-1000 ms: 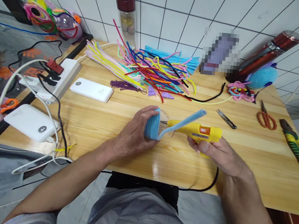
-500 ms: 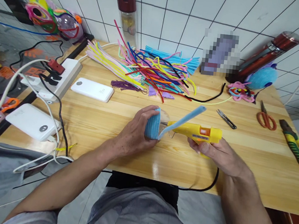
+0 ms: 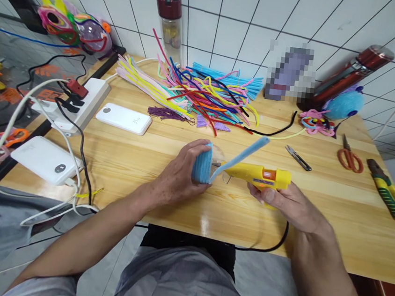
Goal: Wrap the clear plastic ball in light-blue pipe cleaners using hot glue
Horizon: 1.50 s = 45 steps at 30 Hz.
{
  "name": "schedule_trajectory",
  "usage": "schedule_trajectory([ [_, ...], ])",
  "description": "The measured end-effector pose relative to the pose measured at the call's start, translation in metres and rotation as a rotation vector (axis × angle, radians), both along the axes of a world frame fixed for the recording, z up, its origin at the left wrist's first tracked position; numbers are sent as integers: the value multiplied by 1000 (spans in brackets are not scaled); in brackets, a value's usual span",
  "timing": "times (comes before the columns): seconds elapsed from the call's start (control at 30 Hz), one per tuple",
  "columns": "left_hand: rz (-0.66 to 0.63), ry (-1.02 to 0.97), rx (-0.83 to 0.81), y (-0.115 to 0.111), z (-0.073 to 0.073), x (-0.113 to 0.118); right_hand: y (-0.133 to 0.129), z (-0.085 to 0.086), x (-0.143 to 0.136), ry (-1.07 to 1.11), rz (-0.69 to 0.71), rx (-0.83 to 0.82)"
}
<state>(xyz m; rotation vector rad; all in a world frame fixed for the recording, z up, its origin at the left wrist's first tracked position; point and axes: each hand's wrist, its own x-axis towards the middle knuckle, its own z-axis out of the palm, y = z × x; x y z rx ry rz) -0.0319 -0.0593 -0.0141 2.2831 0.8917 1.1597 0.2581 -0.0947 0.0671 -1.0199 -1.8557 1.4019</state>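
Observation:
My left hand [image 3: 185, 172] is closed around a piece wrapped in light blue pipe cleaners [image 3: 203, 163], held upright just above the table. One loose blue pipe cleaner strand [image 3: 244, 154] sticks out from its lower edge and slants up to the right. A clear rounded part shows beside the wrapped piece, partly hidden. My right hand [image 3: 281, 201] grips a yellow glue gun [image 3: 258, 174] by its handle. The metal nozzle points left at the clear side of the blue piece; whether it touches cannot be made out.
Behind lies a heap of colourful pipe cleaners [image 3: 210, 93]. Small snips [image 3: 298, 157], scissors [image 3: 350, 157] and pliers [image 3: 387, 191] lie at right. On the left are power banks [image 3: 46, 159], a power strip [image 3: 85, 103] and tangled cables. A red thermos [image 3: 349, 79] stands at the wall.
The loose blue strand has dipped slightly and shifted left. Both hands, the wrapped piece and the glue gun stay almost in place; the view has moved a little.

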Motion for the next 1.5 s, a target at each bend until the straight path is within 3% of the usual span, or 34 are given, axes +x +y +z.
schedule_trajectory([
  [1.27,-5,-21,-12,0,-1,0,-2,1,2,-58,-11,-8],
  [1.5,9,-23,-4,3,-3,-1,-1,-11,6,142,-152,-48],
])
